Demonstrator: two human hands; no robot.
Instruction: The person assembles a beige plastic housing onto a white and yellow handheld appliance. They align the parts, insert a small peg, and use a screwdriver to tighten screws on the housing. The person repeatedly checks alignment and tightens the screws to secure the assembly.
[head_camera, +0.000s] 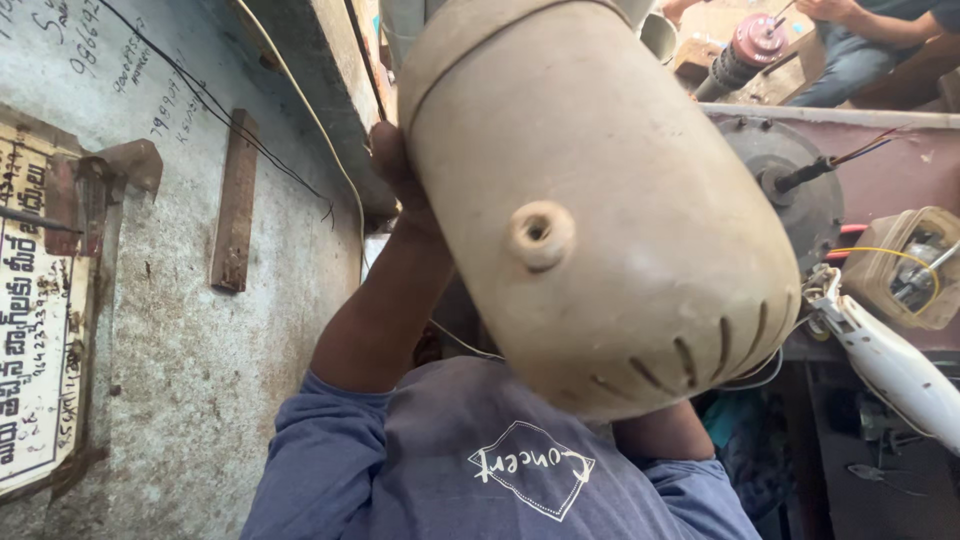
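Note:
A large beige fan-motor housing (600, 220), rounded with a small round hole and a row of vent slots, fills the middle of the view close to the camera. My left hand (392, 165) grips its left edge, with my bare forearm running up from the blue sleeve. Only my right forearm (655, 432) shows beneath the housing; my right hand is hidden behind it. My blue shirt (480, 460) with a white emblem lies below.
A rough grey wall (180, 350) on the left carries a sign board (35, 300), a wooden strip (233, 200) and thin wires. On the right are a dark motor end plate (790, 195), a white fan part (890, 365) and a beige box (905, 265). Another person (860, 40) sits at top right beside a red-wound rotor (755, 40).

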